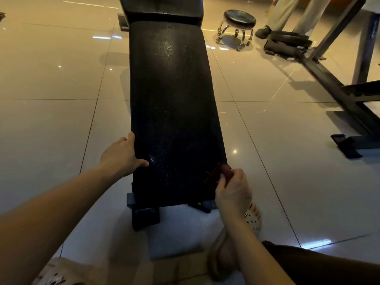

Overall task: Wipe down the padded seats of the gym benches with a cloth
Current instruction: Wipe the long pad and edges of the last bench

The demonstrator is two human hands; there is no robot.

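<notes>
Cloth (221, 174): dark red, bunched small, at the near right corner of the pad (170, 99), against the vinyl there as far as can be seen. Likely light, soft and limp. No risk of breakage, only of wadding up too tight to cover much. Best held as now, gathered in the fist, with a flat face left free underneath for contact. Probably some drag on the pebbled vinyl, so steady downward pressure rather than a light skim.

Gripped by the right hand (233, 190), fingers curled close round the bundle, wrist a little bent, forearm coming in from the pad's near right.

Left hand (121, 156) at the pad's near left edge, not clenched. Thumb laid across the top, fingers fairly straight along the side, apparently bracing. Any curl underneath hidden. Forearm stretched long from the pad's near left.

Pad long, black, firm-looking, with a dull sheen on its far half. Most of that length judged not yet covered from this corner. Second cushion (162, 7) just beyond the pad's far end. Dark base (144, 217) below the near end, by its look heavy enough not to shift under wiping.

Right of the pad's far end, well apart, a round stool (238, 23) on chrome legs. Further right again, a dark steel frame (333, 83) on the glossy tiled floor (51, 68).
</notes>
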